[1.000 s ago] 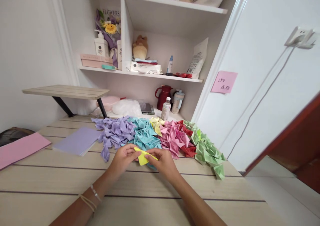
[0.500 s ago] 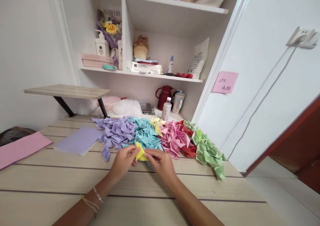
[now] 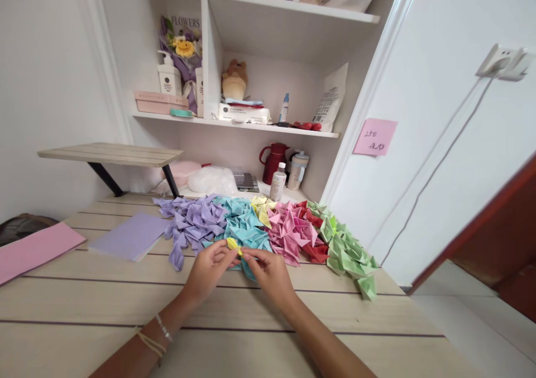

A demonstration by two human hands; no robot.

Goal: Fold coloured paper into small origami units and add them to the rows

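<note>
A small piece of folded yellow paper [image 3: 234, 246] is pinched between my two hands, just in front of a heap of blue folded paper pieces [image 3: 243, 224]. My left hand [image 3: 211, 266] has thumb and fingers closed on its left side. On the other side, my right hand [image 3: 268, 269] grips its right end with the fingertips. Parts of the yellow paper are hidden by my fingers. Around the blue heap lie purple folded pieces [image 3: 199, 216], pale yellow ones [image 3: 263, 209], pink ones [image 3: 288, 230], red ones [image 3: 317, 253] and green ones [image 3: 349, 255].
Purple paper sheets [image 3: 129, 235] and a pink sheet [image 3: 39, 250] lie at the left of the wooden table [image 3: 125, 305]. A small raised stand [image 3: 111, 153] is behind them. A bottle [image 3: 278, 182] and a red jug [image 3: 274, 163] stand behind the heaps.
The yellow paper has gone from a wider triangular shape to a narrower one between my fingers. My left thumb has shifted across its lower side.
</note>
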